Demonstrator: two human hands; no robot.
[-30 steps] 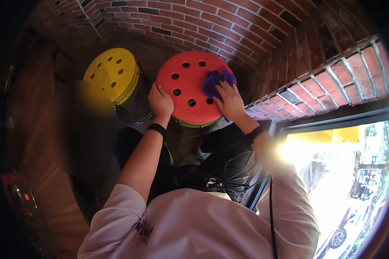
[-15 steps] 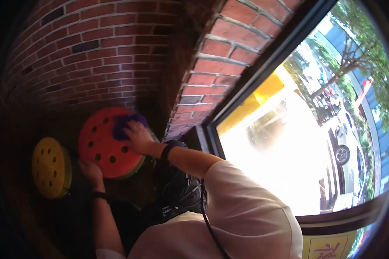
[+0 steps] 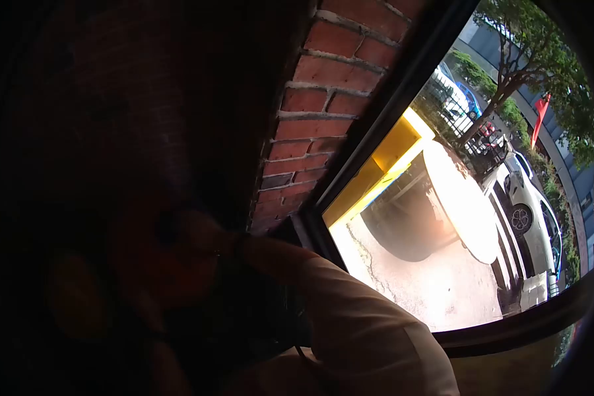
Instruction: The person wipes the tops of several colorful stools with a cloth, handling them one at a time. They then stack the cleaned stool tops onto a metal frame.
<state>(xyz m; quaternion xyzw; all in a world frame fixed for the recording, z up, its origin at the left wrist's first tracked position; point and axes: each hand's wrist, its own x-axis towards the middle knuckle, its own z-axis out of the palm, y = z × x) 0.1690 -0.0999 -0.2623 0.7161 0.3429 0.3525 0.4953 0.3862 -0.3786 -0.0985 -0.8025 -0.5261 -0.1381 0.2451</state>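
Observation:
The left part of the view is very dark now. My right hand [image 3: 201, 231] lies on top of a red round stool [image 3: 191, 277] with holes in its seat, pressing a dark purple cloth [image 3: 168, 226] against it. Only a dim outline of my left hand [image 3: 146, 307] shows at the stool's near left edge. Its fingers are lost in shadow, though half a second ago they were against the rim. A yellow round stool [image 3: 79, 297], also with holes, stands faintly to the left.
A brick pillar [image 3: 330, 86] rises beside a dark-framed window [image 3: 389, 125] on the right. Through the glass show a yellow structure [image 3: 396, 145], a tree [image 3: 508, 79] and a parked white car [image 3: 528, 204]. A dark brick wall [image 3: 125, 99] stands behind the stools.
The picture has darkened indoors, while the scene outside shows more clearly. The stools sit lower in view. My right hand and the cloth have shifted slightly left and down in the picture.

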